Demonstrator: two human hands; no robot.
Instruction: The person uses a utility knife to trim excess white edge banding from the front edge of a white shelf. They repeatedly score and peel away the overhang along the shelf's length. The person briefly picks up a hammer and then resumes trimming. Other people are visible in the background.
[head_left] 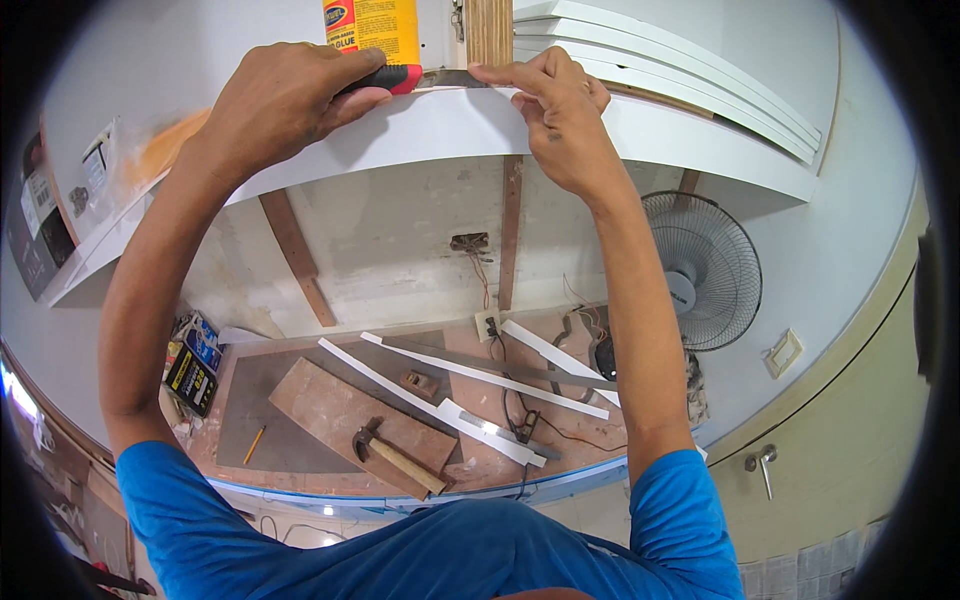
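At the top of the head view, my left hand (281, 103) is closed on a black-and-red tool (403, 78) along the upper edge of a long white shelf front (373, 139). A yellow glue bottle (383, 28) stands just behind that tool. My right hand (559, 121) has its index finger reaching left to a thin grey strip (450, 77) on that edge, with the other fingers curled; what they grip is unclear. A wooden batten (488, 30) stands behind the fingertips. White slats (680, 70) lie stacked at the right.
Below, a worktop (238, 420) holds white strips (500, 385), a board (330, 420), a hammer (405, 458), a small wooden block (418, 382), a pencil (255, 444), boxes (191, 380) and cables. A fan (705, 268) stands right. A door (820, 480) is at far right.
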